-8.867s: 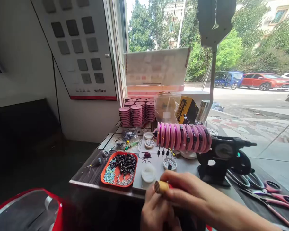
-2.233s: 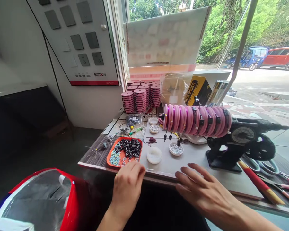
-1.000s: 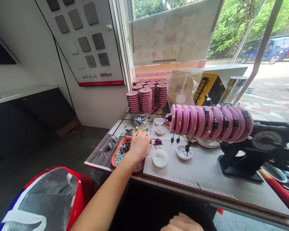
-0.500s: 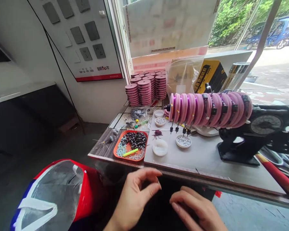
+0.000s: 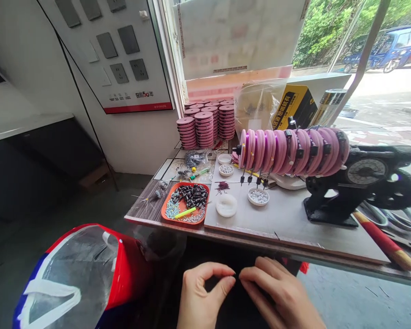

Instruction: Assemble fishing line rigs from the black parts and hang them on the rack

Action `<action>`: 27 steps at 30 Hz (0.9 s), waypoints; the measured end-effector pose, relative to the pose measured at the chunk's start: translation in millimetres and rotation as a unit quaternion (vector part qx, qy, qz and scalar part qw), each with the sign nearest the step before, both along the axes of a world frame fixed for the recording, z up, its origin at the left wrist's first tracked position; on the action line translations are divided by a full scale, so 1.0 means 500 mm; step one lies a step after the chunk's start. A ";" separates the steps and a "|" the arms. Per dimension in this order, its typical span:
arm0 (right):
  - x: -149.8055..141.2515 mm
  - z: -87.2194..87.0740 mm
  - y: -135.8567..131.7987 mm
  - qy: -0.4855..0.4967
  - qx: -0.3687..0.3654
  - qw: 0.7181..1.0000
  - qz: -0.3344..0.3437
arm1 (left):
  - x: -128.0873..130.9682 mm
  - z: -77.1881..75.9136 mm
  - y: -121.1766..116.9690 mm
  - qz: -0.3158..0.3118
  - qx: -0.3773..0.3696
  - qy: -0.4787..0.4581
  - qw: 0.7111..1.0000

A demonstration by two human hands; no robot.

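Observation:
In front of the table edge, low in the view, my left hand [image 5: 205, 292] has its thumb and index fingertip pressed together. A tiny dark speck shows at that pinch, too small to name. Close beside it on the right, my right hand [image 5: 277, 290] has its fingers bent and drawn together, tips pointing at the left hand's pinch. Whatever it may hold is hidden. On the table beyond lie an orange tray [image 5: 164, 211] of black parts, pale blue pieces and a yellow stick, a white dish [image 5: 226, 206] and a dish of white beads [image 5: 258, 197].
A black machine [image 5: 332, 196] carries a row of pink discs [image 5: 270, 151] on the right. Stacked pink spools [image 5: 203, 130] stand at the back by the window. A red and blue bag [image 5: 123, 269] gapes on the left; scissors [image 5: 406, 242] lie far right.
My left hand has moved down and to the right, and its thumb and index finger have closed into a pinch. The right hand's fingertips have risen slightly toward it. The view has shifted a little.

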State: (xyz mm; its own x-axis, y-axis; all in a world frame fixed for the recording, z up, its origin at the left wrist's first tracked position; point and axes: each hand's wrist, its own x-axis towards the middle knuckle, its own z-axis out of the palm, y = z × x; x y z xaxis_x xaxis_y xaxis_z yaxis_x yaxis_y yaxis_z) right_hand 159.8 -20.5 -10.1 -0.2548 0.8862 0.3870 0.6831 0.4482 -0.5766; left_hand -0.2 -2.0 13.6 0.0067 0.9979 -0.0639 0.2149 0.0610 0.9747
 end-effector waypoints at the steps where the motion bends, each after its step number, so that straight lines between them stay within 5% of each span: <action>1: -0.001 0.000 0.001 0.004 0.000 1.000 0.000 | 0.001 -0.002 0.000 -0.002 0.003 0.000 1.000; 10: -0.015 0.000 0.005 0.122 0.014 0.992 -0.015 | 0.003 -0.017 -0.002 -0.033 0.025 0.010 0.999; 27: -0.016 0.002 0.004 0.108 0.031 0.994 -0.010 | -0.001 -0.036 -0.003 -0.055 0.112 0.012 0.992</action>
